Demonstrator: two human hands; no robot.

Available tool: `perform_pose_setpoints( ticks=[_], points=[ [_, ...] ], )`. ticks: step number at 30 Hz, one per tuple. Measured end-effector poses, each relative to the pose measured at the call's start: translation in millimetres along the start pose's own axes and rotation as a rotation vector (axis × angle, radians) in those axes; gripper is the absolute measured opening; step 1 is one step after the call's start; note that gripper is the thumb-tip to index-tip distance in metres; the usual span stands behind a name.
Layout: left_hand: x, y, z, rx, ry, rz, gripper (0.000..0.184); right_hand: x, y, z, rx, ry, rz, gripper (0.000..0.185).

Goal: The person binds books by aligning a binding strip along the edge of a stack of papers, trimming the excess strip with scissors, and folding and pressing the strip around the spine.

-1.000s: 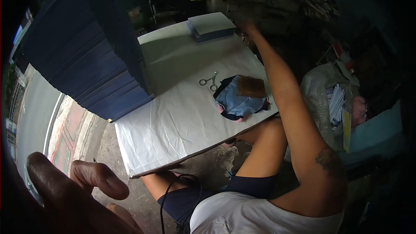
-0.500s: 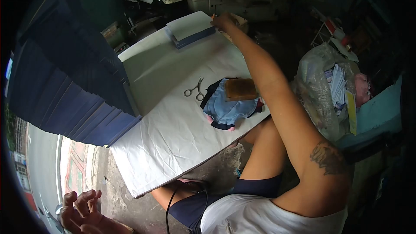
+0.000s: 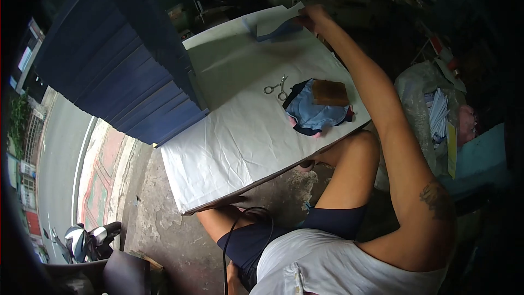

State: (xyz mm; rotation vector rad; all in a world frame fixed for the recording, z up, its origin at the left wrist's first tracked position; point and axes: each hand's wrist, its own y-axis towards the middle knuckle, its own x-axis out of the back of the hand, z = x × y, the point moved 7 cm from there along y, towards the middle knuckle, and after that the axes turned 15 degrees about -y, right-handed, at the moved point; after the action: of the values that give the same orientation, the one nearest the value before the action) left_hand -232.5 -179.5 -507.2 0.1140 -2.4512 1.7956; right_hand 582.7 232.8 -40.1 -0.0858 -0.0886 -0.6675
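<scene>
My right hand (image 3: 316,17) is at the far right corner of the table, fingers closed on the corner of a white sheet with a blue underside (image 3: 281,22). That corner is lifted and the sheet bends up. Some of the fingertips are hidden. A strip of skin (image 3: 233,279) beside my shorts at the lower edge may be my left hand or forearm; no fingers show there. Nearer me on the white-covered table (image 3: 218,153) lie metal scissors (image 3: 277,87) and a brown block (image 3: 331,93) resting on a folded light-blue cloth (image 3: 314,110).
A tall stack of blue sheets (image 3: 120,60) rises along the table's left side. On the right stands a clear plastic bag (image 3: 420,98) with papers. A dark cable (image 3: 226,246) hangs by my leg. A motorcycle (image 3: 90,240) and the street are at the left.
The view has shifted, so the table sits farther right and higher. The sheet's corner is now lifted in my right hand. My left hand, spread at lower left before, has left that spot.
</scene>
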Motion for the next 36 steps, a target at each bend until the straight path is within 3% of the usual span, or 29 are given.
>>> perform_pose_setpoints(
  ticks=[4,6,9,11,13,16,18,20,22,24,26,28,29,31,36],
  points=[
    [3,-1,1,-0.024,0.015,0.093,0.07,-9,-62,60,0.212,-0.195,0.02,0.019],
    [10,-3,6,-0.034,0.011,0.125,0.07,-17,-115,87,0.325,-0.215,0.105,0.024],
    [18,-7,-1,-0.112,-0.041,0.126,0.071,-18,-162,90,0.266,-0.017,0.267,0.022],
    [27,-11,-22,-0.261,-0.097,0.09,0.065,-35,-227,91,0.328,0.014,0.295,0.021],
    [17,-112,-100,-0.382,-0.184,0.095,0.066,-53,-281,71,0.318,0.047,0.32,0.026],
    [77,-170,-207,-0.903,-0.183,-0.262,0.05,-80,-345,-8,0.114,0.098,0.37,0.03],
    [64,-258,-275,-1.419,-0.119,-0.406,0.034,-90,-368,-62,-0.016,0.111,0.334,0.035],
    [0,-348,-318,-1.772,0.347,-0.5,0.025,-89,-381,-83,-0.042,0.033,0.325,0.036],
    [-70,-387,-337,-1.863,0.523,-0.288,0.03,-85,-385,-93,-0.057,-0.047,0.311,0.036],
    [-141,-404,-344,-1.946,0.696,-0.026,0.036,-68,-379,-84,0.164,-0.325,0.196,0.044],
    [-203,-412,-352,-2.149,0.865,0.115,0.044,-58,-378,-83,0.225,-0.426,0.148,0.047],
    [-245,-410,-363,-2.224,0.987,0.116,0.047,-50,-386,-66,0.418,-0.604,0.019,0.044],
    [-257,-405,-372,-2.225,0.995,0.122,0.047,-48,-389,-65,0.414,-0.6,0.013,0.044],
    [-281,-388,-380,-2.094,1.154,0.256,0.044,-43,-398,-60,0.452,-0.593,0.011,0.036],
    [-292,-388,-391,-1.971,1.318,0.317,0.035,-37,-411,-55,0.569,-0.623,0.039,0.029]
  ],
)
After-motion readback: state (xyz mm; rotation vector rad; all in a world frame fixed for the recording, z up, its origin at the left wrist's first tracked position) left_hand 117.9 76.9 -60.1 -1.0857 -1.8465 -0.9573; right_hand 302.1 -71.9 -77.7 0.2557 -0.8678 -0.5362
